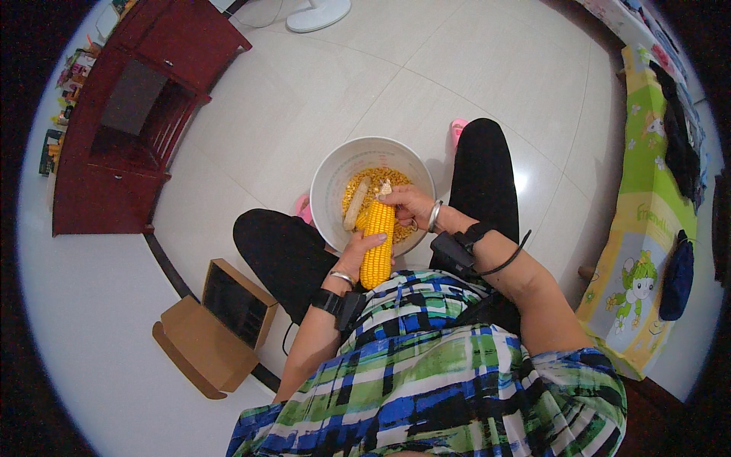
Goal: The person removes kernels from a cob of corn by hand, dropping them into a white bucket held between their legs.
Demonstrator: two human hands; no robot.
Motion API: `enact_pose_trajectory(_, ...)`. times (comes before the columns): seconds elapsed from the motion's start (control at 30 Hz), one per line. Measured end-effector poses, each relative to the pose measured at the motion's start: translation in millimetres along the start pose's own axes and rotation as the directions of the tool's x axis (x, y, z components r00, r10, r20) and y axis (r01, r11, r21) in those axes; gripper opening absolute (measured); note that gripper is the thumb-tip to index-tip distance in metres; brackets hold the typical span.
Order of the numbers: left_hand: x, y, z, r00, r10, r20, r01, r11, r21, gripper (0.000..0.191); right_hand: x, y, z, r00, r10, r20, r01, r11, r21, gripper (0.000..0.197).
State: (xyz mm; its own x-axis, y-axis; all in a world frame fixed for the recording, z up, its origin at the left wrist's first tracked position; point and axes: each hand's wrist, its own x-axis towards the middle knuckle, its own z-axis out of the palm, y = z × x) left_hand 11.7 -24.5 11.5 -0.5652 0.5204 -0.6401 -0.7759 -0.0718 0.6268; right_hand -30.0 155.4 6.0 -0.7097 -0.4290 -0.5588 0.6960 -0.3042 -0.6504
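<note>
A yellow corn cob (377, 257) covered in kernels is held over the near side of a white bucket (331, 165). My left hand (355, 251) grips it around the lower middle, thumb on top. At its far end, my right hand (410, 203) has thumb and fingers closed around the upper part, by the pale tip. Inside the bucket lie many loose corn kernels (374, 174). A stripped pale cob (357, 204) rests on them, left of the held cob. Part of the bucket's contents is hidden behind my hands.
The bucket stands on the tiled floor (274, 114) between my knees. An open cardboard box (217, 337) lies at the left. A dark red wooden cabinet (103, 200) stands farther left. A patterned bed cover (639, 228) hangs at the right. A white round base (318, 16) is at the top.
</note>
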Motion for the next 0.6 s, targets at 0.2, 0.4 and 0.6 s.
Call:
enact_pose_trajectory(0.2, 2.1, -2.2, -2.7, 1.0, -0.001, 0.009, 0.001, 1.0, -0.01, 0.038, 5.4, 4.4, -3.5, 1.0, -0.012, -0.022, 0.011, 0.999, -0.042, 0.02)
enact_pose_trajectory(0.4, 1.3, -0.5, 0.4, 0.999, -0.042, 0.006, 0.042, 0.999, 0.004, 0.037, 7.3, 7.7, -5.2, 0.998, 0.006, -0.058, -0.011, 0.996, -0.092, 0.024)
enact_pose_trajectory(0.6, 1.4, 0.3, 3.4, 0.999, -0.031, -0.015, 0.031, 0.998, 0.053, 0.038, 6.4, 10.3, -2.7, 0.991, 0.005, -0.136, -0.019, 0.995, -0.098, 0.024)
